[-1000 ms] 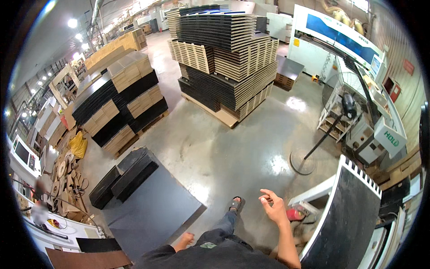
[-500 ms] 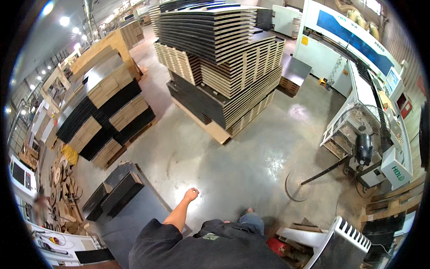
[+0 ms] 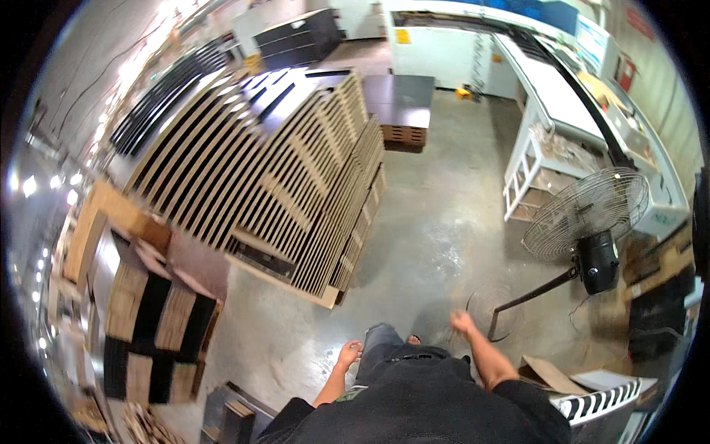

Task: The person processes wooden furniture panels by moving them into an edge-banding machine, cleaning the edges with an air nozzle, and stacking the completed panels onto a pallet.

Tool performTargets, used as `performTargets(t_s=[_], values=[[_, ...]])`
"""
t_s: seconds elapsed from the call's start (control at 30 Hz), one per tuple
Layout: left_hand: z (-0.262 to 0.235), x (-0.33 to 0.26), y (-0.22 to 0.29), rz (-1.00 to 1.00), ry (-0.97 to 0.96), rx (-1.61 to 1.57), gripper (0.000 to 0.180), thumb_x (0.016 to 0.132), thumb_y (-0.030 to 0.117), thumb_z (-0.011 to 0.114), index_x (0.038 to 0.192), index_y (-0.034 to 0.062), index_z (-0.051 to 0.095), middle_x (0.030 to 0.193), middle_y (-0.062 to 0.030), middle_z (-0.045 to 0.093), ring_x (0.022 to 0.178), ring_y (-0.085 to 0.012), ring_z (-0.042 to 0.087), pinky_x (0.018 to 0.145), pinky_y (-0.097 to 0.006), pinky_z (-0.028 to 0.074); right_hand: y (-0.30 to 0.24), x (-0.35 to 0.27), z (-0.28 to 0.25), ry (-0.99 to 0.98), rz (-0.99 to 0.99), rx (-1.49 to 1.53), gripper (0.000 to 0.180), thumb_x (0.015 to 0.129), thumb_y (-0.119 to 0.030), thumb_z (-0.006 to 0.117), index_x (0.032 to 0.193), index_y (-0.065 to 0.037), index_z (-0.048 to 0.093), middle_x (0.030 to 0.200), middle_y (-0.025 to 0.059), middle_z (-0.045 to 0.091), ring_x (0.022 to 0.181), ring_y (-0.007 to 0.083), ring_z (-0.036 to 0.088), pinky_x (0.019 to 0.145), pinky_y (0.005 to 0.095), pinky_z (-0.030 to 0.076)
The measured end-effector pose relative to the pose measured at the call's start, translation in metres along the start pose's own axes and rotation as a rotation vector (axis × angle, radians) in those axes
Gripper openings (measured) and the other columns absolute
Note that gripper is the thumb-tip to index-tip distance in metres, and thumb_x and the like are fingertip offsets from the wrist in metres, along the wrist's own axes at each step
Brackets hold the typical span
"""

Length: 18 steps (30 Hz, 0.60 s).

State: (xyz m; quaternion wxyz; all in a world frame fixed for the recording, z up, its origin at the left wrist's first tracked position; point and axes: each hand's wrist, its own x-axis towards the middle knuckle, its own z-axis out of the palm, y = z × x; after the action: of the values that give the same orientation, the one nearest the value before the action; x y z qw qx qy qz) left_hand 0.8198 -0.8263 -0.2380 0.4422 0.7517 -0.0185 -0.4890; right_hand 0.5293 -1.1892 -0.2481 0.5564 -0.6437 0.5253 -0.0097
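Observation:
My left hand hangs beside my left thigh with its fingers loosely bent and apart, and it holds nothing. In front of my right side, my bent right arm carries my right hand over the floor. That hand looks loosely curled, slightly blurred, with nothing visible in it. Ahead and to the left rises a tall stack of panels with pale edges and dark faces. Closest to my right hand is the black pedestal fan, whose slanted pole and round base stand apart from it.
A lower stack of dark and pale panels stands on the left. Farther ahead, a dark-topped stack sits before a long white machine. Behind the fan is a white rack. A slotted white-edged unit is close on my right.
My view has turned right and moved forward, so the tall stack is nearer and farther left. My left hand has dropped back toward my thigh. My right hand has come into sight.

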Motion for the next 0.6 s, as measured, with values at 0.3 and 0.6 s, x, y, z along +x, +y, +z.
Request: performTargets(t_s=[0.3,0.6], values=[[0.018,0.188,0.146,-0.03,-0.29,0.555,0.033,0.09,0.033,0.061,0.11,0.0097,0.074,0.084,-0.0063,0.071,0.07,-0.026,0.066,0.065,-0.044,0.054,-0.267,0.217,-0.11,0.147,-0.362,0.289,0.033,0.102,-0.03,0.059,0.117,-0.002,0.065,0.095,0.0087,0.072,0.078,0.0144,0.069,0.067,0.0289,0.053],[0.098,0.434,0.445,0.084,-0.401,0.796,0.03,0.096,0.029,0.063,0.111,0.0035,0.069,0.08,-0.0071,0.069,0.064,-0.0166,0.063,0.057,-0.036,0.052,-0.081,0.257,-0.144,0.419,0.617,0.687,0.022,0.099,-0.023,0.057,0.104,-0.003,0.065,0.086,0.0162,0.072,0.067,0.0257,0.067,0.052,0.0389,0.052]])
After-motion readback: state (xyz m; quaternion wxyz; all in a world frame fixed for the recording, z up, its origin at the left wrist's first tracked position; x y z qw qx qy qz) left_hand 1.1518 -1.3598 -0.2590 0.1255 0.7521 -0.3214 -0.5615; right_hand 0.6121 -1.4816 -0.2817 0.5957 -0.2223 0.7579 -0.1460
